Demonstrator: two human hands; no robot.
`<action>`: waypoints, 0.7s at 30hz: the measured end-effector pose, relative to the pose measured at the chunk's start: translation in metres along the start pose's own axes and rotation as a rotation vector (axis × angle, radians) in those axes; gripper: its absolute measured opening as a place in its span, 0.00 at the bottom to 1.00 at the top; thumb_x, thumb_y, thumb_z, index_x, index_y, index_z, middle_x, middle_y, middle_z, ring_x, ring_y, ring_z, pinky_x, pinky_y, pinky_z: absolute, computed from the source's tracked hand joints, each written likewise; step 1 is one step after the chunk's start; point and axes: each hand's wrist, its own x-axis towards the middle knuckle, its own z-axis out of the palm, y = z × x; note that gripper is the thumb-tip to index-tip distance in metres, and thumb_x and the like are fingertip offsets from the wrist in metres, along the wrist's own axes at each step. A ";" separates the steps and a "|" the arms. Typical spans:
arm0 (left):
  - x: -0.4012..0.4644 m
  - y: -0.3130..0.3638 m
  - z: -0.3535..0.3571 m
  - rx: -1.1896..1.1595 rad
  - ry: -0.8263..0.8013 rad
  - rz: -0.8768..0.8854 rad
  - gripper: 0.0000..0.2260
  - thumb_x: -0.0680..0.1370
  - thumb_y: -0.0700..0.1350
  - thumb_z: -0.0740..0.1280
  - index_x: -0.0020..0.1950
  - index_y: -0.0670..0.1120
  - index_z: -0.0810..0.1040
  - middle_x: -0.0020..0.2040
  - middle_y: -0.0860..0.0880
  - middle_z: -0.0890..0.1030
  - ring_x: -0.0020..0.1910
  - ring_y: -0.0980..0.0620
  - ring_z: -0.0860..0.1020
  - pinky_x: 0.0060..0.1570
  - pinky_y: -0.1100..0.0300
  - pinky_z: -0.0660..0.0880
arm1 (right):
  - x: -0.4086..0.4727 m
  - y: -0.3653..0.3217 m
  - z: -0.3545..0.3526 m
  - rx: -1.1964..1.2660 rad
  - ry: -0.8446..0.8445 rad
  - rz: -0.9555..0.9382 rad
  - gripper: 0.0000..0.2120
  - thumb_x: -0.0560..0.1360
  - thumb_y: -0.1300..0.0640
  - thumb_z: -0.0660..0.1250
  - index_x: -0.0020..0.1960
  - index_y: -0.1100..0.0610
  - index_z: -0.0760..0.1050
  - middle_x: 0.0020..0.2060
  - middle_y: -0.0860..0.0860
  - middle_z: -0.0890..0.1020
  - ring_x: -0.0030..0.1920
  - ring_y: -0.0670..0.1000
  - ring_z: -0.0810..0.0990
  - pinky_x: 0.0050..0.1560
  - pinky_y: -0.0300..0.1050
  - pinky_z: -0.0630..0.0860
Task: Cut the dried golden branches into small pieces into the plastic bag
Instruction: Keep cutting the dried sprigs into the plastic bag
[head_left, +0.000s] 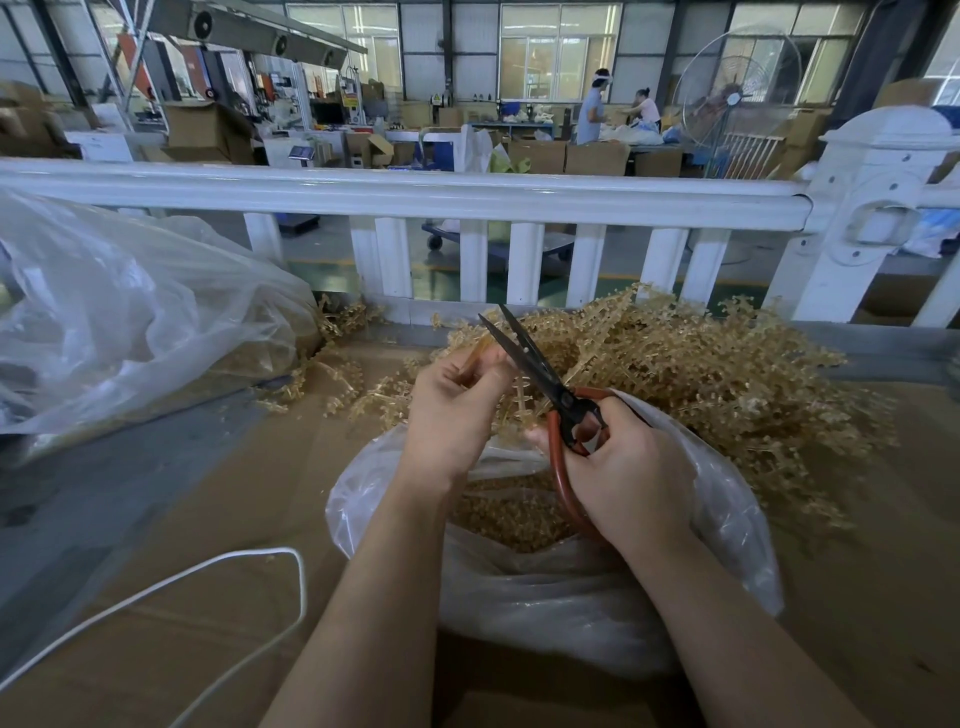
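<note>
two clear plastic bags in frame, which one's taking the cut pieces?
The open plastic bag directly under both hands, with golden bits inside. The other bag lies crumpled at far left.

white railing (395, 196), white cord (218, 571), standing fan (737, 88)

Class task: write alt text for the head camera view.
A left hand holds a golden branch against open red-handled scissors gripped by the right hand, above a plastic bag of cut pieces. More branches are heaped behind.
</note>
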 end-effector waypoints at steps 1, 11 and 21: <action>0.000 0.000 0.000 -0.005 0.000 -0.001 0.08 0.79 0.44 0.70 0.44 0.52 0.87 0.42 0.53 0.85 0.40 0.60 0.79 0.41 0.71 0.74 | 0.000 0.000 0.000 0.002 -0.003 -0.002 0.20 0.71 0.35 0.70 0.36 0.50 0.71 0.24 0.40 0.69 0.25 0.39 0.65 0.27 0.33 0.58; 0.000 -0.003 -0.005 0.152 -0.020 0.086 0.08 0.79 0.42 0.70 0.40 0.41 0.81 0.34 0.51 0.78 0.35 0.55 0.72 0.37 0.64 0.69 | 0.000 -0.004 -0.003 0.007 0.023 -0.053 0.19 0.70 0.37 0.74 0.39 0.50 0.73 0.25 0.37 0.64 0.25 0.35 0.60 0.28 0.28 0.53; 0.000 -0.003 -0.006 0.202 -0.053 0.114 0.06 0.80 0.39 0.69 0.47 0.37 0.82 0.42 0.37 0.80 0.39 0.56 0.75 0.43 0.63 0.71 | -0.001 -0.003 -0.002 0.030 0.026 -0.061 0.20 0.70 0.35 0.71 0.42 0.53 0.78 0.30 0.40 0.74 0.29 0.41 0.69 0.30 0.28 0.58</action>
